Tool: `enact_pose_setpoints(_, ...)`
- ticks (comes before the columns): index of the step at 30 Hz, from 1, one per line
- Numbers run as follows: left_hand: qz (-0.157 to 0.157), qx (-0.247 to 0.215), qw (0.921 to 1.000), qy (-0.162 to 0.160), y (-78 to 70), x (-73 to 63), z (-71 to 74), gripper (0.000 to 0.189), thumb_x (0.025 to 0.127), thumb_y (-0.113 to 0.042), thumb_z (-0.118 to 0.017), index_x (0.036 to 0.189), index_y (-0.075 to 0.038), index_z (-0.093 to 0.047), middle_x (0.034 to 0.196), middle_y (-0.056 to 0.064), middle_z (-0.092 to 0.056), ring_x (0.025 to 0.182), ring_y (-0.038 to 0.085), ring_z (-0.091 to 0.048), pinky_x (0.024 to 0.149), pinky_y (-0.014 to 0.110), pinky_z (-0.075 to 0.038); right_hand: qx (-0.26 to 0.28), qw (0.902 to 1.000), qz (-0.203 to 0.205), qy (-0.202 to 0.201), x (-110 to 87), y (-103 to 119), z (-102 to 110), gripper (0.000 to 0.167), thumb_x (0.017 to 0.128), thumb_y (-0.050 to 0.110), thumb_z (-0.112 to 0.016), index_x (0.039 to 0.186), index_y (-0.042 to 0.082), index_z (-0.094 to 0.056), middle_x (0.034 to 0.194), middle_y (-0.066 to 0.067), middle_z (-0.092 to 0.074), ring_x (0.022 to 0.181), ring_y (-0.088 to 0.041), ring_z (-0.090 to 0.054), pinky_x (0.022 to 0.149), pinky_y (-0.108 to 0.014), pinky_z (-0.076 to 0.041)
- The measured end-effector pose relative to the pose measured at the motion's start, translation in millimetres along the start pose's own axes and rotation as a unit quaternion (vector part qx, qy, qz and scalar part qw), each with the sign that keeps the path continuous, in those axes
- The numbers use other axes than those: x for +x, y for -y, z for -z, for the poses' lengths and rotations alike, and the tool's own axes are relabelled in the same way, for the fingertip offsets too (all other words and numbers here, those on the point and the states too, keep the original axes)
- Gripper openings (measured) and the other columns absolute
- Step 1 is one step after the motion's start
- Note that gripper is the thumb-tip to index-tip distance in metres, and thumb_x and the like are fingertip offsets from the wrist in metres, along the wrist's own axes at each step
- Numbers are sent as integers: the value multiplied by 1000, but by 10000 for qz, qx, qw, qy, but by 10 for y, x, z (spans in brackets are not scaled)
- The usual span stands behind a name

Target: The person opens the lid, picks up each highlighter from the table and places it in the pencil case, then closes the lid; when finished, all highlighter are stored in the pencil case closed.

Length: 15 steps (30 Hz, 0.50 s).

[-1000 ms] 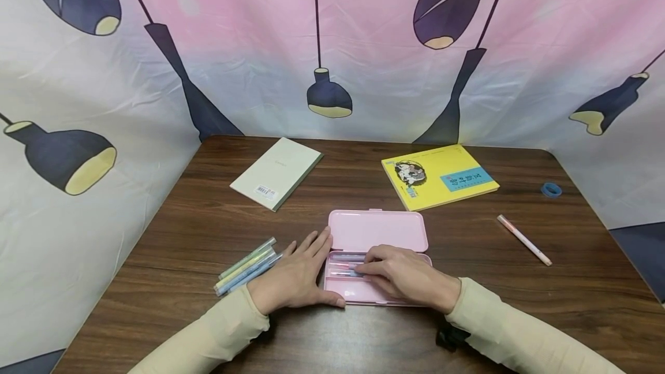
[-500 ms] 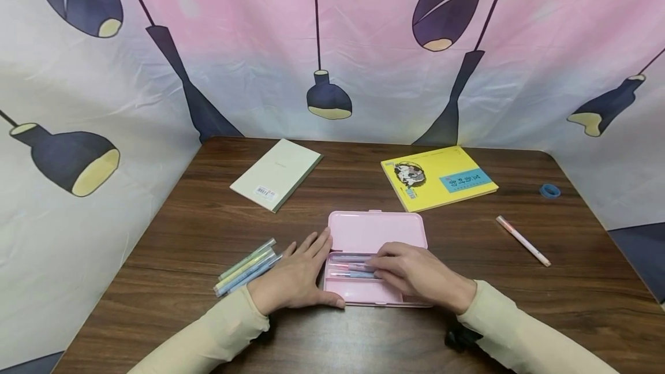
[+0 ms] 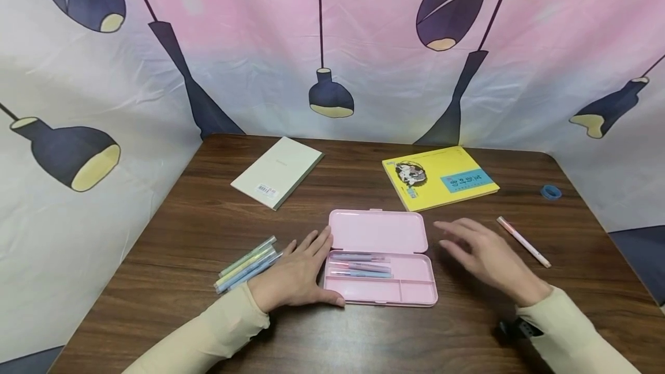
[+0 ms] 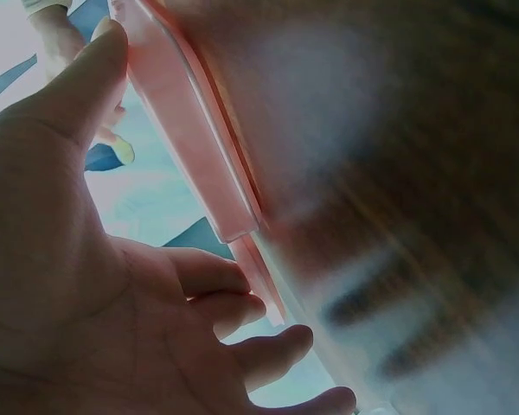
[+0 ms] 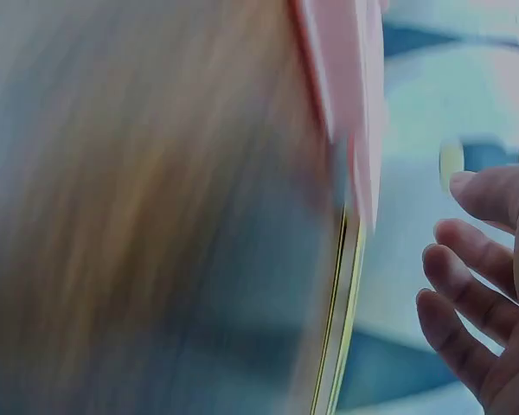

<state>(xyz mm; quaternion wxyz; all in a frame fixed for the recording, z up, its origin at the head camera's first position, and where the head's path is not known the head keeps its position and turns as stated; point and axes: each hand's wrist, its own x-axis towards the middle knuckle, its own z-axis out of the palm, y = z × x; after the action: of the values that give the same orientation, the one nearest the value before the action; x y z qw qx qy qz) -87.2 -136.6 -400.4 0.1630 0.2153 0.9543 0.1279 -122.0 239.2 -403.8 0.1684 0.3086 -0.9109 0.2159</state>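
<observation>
A pink pencil case point(image 3: 363, 290) lies on the table with its lid point(image 3: 377, 231) folded back. Inside its rear compartment are three slim pens point(image 3: 363, 267) in grey, pink and blue. Along the case's left side rests my left hand point(image 3: 296, 276), fingers straight, thumb at the front corner; the left wrist view shows the same hand point(image 4: 138, 303) beside the pink wall. My right hand point(image 3: 485, 255) hovers to the right of the case with loose fingers and nothing in them. In the right wrist view its fingers point(image 5: 471, 268) are spread apart. Farther right lies a white and orange pen point(image 3: 523, 241).
Several highlighter-like pens point(image 3: 246, 265) in green, yellow and blue lie left of my left hand. A pale green notebook point(image 3: 277, 172) and a yellow book point(image 3: 439, 178) lie at the back. At the far right is a blue tape roll point(image 3: 551, 191).
My right hand has let go of a pen inside the case and moved right, off the case toward the white and orange pen. My left hand has stayed in place.
</observation>
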Motion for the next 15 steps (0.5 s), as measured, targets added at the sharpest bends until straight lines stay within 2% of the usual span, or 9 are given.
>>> enact_pose_setpoints(5,3,23,10000,-5,-1,4,16,123,72,-79,-67,160,-9,-18,168,6,-7,152,32,-14,116,63,-19,-420,9963,-747,-12,-144,-286,215,40,87,10,-77,126,11,-68,102,0,-66,81,-8,-57,65,-32,-50)
enact_pose_setpoints(10,-2,-15,10000,17,-4,-3,12,124,71,-80,-67,160,-9,-18,168,6,-8,152,33,-14,116,63,-19,-494,9908,-1260,3,-314,-557,368,42,91,14,-73,131,7,-64,103,-8,-64,80,-13,-53,63,-29,-46)
enact_pose_setpoints(15,-13,-21,10000,12,-9,-15,17,124,71,-80,-67,160,-8,-19,168,6,-8,152,33,-15,116,63,-20,-447,9773,-2039,365,-502,-750,488,53,97,27,-67,141,1,-53,114,-23,-58,92,-36,-59,71,-51,-48)
